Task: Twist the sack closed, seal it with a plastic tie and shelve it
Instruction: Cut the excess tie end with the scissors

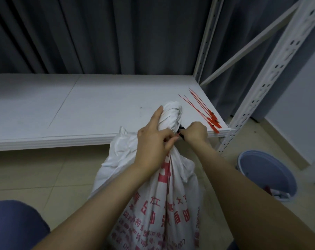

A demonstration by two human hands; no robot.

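A white woven sack with red print stands on the floor in front of the shelf. Its neck is twisted into a tight bundle that rises above my hands. My left hand wraps around the twisted neck, index finger stretched up along it. My right hand is closed on a red plastic tie at the neck; a dark bit of the tie shows between the two hands. How far the tie goes around the neck is hidden by my fingers.
Several spare red plastic ties lie on the white shelf board near its right front corner. A white perforated shelf post stands at the right. A blue bucket sits on the tiled floor to the right. Grey curtains hang behind.
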